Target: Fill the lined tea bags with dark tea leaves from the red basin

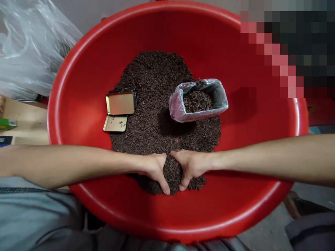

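Observation:
A loose heap of dark brown shreds, like loose tea leaves (154, 76), lies in a large red basin (261, 139). At the near edge of the heap, my left hand (157, 169) and my right hand (192, 165) face each other, curved around a mound of the shreds. Their thumbs point toward me; the other fingers are partly buried. A box lined with clear plastic (199, 116), partly filled with the same shreds, stands beyond my right hand. Beyond my left hand lies a hinged tin (120, 104), its lid swung back, with a few shreds on its pale inner face.
Clear plastic bags (34, 45) bulge beside the basin at the upper left. A light wooden surface (28, 116) at the left carries a green box (7, 123) and a dark blue item (5, 141). The upper right corner is pixelated.

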A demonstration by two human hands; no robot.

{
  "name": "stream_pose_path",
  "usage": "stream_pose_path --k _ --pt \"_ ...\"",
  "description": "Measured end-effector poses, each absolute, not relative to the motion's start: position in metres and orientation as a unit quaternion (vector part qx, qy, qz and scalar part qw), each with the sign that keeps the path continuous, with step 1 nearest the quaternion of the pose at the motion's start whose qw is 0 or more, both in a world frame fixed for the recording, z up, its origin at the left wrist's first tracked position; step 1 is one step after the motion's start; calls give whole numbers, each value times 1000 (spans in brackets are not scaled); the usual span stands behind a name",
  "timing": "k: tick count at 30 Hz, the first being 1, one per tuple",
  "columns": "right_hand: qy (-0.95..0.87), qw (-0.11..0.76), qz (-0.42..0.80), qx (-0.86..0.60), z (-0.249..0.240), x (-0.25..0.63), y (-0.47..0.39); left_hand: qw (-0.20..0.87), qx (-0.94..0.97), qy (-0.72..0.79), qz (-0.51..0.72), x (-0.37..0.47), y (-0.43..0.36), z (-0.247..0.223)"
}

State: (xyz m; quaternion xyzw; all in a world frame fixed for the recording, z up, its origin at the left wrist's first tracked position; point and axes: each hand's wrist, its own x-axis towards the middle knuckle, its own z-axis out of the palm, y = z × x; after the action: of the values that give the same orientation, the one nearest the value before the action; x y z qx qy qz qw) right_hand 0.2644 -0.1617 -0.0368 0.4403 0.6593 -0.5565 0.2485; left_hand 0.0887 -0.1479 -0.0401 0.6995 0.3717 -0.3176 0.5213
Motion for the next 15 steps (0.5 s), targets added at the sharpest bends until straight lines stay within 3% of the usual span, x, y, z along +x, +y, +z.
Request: stream_pose_path --k 8,15 --pt "610 204 -591 487 -47 264 -164 557 661 385 -325 93 -142 -39" --pt "539 89 -672 500 -51 257 -170 531 664 405 -336 91 -130 -23"
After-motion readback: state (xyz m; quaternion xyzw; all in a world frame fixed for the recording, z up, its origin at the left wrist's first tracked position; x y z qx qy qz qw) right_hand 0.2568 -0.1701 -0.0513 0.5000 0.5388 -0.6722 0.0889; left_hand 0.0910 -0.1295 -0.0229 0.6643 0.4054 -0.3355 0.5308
